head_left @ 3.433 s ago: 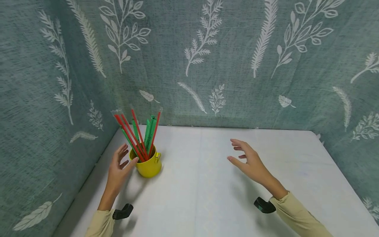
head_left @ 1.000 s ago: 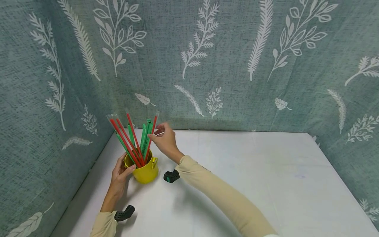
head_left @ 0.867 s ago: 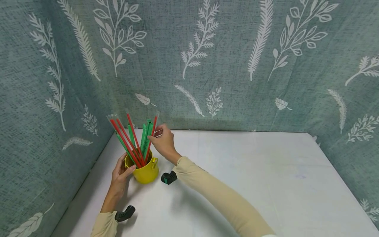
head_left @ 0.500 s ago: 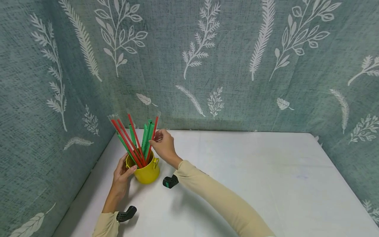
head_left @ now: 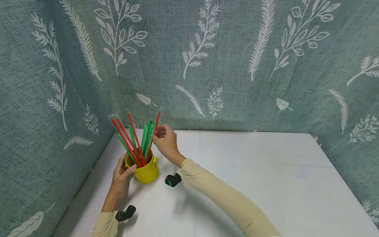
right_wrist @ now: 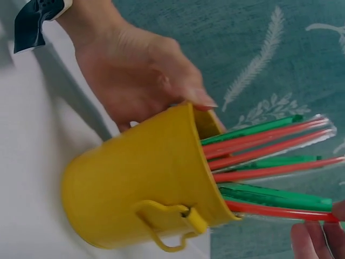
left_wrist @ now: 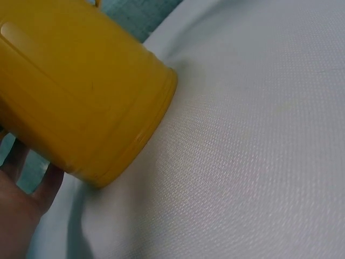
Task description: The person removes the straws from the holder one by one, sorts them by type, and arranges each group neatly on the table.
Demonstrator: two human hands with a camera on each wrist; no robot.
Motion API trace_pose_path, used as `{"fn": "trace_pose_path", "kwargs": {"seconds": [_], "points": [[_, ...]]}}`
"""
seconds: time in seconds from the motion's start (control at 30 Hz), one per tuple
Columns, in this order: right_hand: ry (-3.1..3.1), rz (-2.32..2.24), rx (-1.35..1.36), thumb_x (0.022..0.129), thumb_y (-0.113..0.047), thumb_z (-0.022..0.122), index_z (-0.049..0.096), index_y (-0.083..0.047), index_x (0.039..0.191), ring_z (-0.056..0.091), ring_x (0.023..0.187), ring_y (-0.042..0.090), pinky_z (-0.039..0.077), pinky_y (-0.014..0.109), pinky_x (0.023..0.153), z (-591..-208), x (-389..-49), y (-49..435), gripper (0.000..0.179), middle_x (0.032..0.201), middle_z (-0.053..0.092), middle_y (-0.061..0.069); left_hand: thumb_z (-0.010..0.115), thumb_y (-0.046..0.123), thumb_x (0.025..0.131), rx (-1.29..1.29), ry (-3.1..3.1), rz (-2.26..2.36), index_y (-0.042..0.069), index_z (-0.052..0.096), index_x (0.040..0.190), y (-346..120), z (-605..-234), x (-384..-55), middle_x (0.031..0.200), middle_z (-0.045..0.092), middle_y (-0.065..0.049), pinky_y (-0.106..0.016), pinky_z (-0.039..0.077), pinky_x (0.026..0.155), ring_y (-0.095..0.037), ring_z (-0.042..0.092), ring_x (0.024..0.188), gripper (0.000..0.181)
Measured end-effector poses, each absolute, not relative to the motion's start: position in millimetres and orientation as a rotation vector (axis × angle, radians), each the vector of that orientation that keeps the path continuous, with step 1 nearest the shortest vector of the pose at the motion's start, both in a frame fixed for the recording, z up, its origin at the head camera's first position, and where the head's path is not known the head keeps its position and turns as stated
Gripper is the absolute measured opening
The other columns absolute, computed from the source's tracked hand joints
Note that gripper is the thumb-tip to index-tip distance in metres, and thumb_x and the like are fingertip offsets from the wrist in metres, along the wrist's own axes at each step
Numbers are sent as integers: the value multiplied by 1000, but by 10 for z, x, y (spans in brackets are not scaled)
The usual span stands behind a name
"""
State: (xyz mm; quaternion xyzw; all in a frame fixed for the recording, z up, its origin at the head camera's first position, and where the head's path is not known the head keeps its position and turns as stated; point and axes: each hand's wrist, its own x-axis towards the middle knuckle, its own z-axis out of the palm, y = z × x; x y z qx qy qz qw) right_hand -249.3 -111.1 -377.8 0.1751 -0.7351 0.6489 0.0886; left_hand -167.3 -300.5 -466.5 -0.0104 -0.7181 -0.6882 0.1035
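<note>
A small yellow metal bucket with side handles stands at the left of the table, holding several red straws in clear wrappers and several green wrapped sticks. My left hand grips the bucket's left side, thumb at the rim; the right wrist view shows this left hand against the wall of the bucket. With thumb and fingers, my right hand pinches the rightmost red straw at mid-length. Its lower end is still inside the bucket. In the right wrist view only the fingertips show.
A white cloth covers the table. Green-blue fabric with white leaf prints hangs behind and along the left. Black wrist devices are worn on both forearms.
Both hands came to the bucket from apart; the left took hold of it and the right reached across to the rightmost red straw. Over the last half second that straw has risen slightly.
</note>
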Motion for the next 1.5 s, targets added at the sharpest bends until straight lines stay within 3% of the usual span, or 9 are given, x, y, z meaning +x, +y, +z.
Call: {"fn": "trace_pose_path", "kwargs": {"seconds": [0.27, 0.6, 0.87, 1.3, 1.5], "points": [[-2008, 2040, 573, 87, -3, 65, 52, 0, 106, 62, 82, 20, 53, 23, 67, -3558, -2507, -947, 24, 93, 59, 12, 53, 7, 93, 3, -2134, -2031, 13, 28, 148, -3005, -4675, -1669, 137, 38, 1, -12, 36, 92, -10, 39, 121, 61], [-1900, 2040, 653, 88, 5, 60, 48, 12, 108, 59, 88, 38, 53, 27, 70, -3037, -2309, -637, 24, 98, 56, 27, 54, 5, 93, -41, -2114, -2069, 12, 28, 148, -3024, -4672, -1673, 137, 38, 1, -11, 38, 92, -11, 40, 121, 62], [-1847, 2098, 670, 88, -1, 64, 48, 1, 106, 61, 81, 28, 56, 33, 65, -3188, -2537, -543, 24, 93, 58, 17, 55, 7, 93, 2, -2145, -2051, 15, 28, 148, -3040, -4682, -1683, 141, 35, 1, -11, 38, 92, -9, 39, 122, 62], [-1924, 2130, 693, 87, 6, 60, 46, 11, 111, 57, 84, 45, 56, 33, 61, -3009, -2405, -269, 28, 95, 54, 28, 57, 9, 92, -5, -2173, -2040, 15, 28, 149, -3023, -4637, -1671, 145, 33, -4, -11, 38, 92, -9, 37, 125, 64], [-1980, 2157, 667, 88, 7, 59, 45, 12, 112, 57, 84, 43, 56, 39, 62, -2999, -2346, -201, 28, 94, 54, 25, 58, 9, 92, 5, -2193, -2026, 15, 27, 149, -3009, -4628, -1665, 147, 30, -8, -11, 38, 92, -15, 34, 131, 65]]}}
